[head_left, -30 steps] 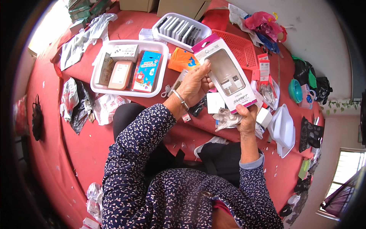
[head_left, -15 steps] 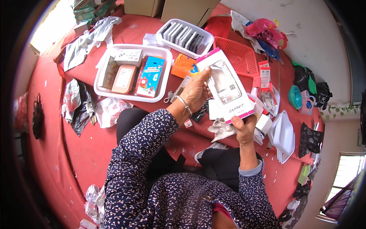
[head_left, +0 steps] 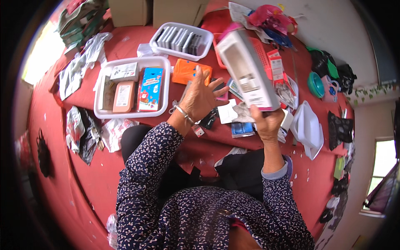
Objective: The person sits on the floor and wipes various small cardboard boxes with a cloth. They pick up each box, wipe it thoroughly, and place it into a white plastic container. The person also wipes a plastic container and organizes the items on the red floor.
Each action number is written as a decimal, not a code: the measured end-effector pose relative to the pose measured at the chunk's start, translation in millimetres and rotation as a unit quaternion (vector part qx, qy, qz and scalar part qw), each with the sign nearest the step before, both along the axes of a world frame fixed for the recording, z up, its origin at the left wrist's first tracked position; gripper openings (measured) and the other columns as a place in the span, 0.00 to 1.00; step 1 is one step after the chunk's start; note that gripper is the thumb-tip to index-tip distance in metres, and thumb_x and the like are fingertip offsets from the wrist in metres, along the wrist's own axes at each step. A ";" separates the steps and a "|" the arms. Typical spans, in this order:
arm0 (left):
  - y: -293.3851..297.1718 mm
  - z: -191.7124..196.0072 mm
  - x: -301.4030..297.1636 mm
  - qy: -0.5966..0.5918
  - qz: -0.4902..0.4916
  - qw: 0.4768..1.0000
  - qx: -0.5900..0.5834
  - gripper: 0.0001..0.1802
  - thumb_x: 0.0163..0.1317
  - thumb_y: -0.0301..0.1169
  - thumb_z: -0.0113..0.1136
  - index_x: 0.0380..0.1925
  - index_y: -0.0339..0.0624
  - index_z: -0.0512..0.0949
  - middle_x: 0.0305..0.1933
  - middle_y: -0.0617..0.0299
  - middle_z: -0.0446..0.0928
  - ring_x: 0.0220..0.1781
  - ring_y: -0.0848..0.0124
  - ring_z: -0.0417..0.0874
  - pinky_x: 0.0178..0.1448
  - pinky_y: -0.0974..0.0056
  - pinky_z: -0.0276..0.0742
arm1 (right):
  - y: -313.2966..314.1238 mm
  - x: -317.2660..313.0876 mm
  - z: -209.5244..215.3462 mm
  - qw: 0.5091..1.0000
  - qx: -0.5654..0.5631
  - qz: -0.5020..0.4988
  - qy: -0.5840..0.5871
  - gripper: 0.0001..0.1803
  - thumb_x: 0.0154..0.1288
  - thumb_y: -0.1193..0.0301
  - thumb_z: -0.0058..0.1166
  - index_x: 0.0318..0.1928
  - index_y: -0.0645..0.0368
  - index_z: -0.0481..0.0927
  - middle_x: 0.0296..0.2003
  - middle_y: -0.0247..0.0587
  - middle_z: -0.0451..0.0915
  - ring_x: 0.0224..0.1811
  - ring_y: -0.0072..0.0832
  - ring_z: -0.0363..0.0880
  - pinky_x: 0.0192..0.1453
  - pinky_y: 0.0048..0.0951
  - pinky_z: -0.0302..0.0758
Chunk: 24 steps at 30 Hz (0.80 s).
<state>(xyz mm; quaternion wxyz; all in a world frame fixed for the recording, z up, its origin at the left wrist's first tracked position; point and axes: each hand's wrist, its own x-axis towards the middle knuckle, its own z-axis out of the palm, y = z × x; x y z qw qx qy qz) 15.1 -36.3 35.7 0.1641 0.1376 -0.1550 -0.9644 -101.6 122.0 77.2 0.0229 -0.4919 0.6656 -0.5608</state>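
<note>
My right hand grips the lower end of a white packaging box with pink edges. The box is tilted and a little blurred; a clear window in its front shows a pale item that I cannot make out. Palm out and fingers spread, my left hand is apart from the box and holds nothing. An orange packet lies just beyond it. Below the box, between my hands, are a blue packet and a white piece of paper or card.
At the left, a white tub holds several boxes. Behind it, another white tub has a row of thin flat items. A red basket sits partly behind the held box. White trays and a teal bowl are at the right.
My left hand has let go of the box and opened, drawing away to the left. In my right hand, the box has turned and tipped more upright, showing its side.
</note>
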 end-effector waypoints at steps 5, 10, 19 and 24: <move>11.5 -3.8 -6.0 0.093 -0.014 0.995 0.019 0.33 0.54 0.52 0.56 0.55 0.46 0.63 0.57 0.56 0.66 0.61 0.59 0.65 0.65 0.46 0.53 | -7.5 23.3 -1.4 0.956 0.109 0.068 -0.266 0.17 0.53 0.66 0.51 0.38 0.68 0.74 0.27 0.39 0.77 0.28 0.23 0.74 0.33 0.25 0.71; 13.9 -12.3 -3.4 0.121 0.022 0.991 0.061 0.38 0.50 0.52 0.60 0.57 0.46 0.62 0.60 0.53 0.63 0.63 0.55 0.60 0.66 0.44 0.51 | -4.6 22.0 -9.3 0.848 0.171 0.060 -0.498 0.15 0.55 0.64 0.51 0.36 0.65 0.74 0.25 0.37 0.76 0.22 0.23 0.75 0.25 0.22 0.73; 11.1 -3.8 -5.1 0.234 -0.029 0.971 -0.025 0.45 0.44 0.53 0.64 0.59 0.47 0.58 0.64 0.50 0.56 0.64 0.56 0.60 0.66 0.46 0.52 | -6.4 24.0 -10.3 0.701 0.043 0.102 -0.705 0.18 0.56 0.65 0.51 0.42 0.66 0.73 0.26 0.39 0.78 0.23 0.24 0.78 0.25 0.22 0.76; 8.8 -8.8 -11.6 0.124 0.038 0.991 0.022 0.33 0.52 0.47 0.60 0.53 0.43 0.62 0.53 0.53 0.67 0.57 0.56 0.68 0.62 0.46 0.61 | -5.7 14.2 -17.0 0.725 0.110 0.178 -0.657 0.25 0.60 0.47 0.46 0.32 0.59 0.74 0.21 0.39 0.76 0.16 0.22 0.73 0.17 0.20 0.70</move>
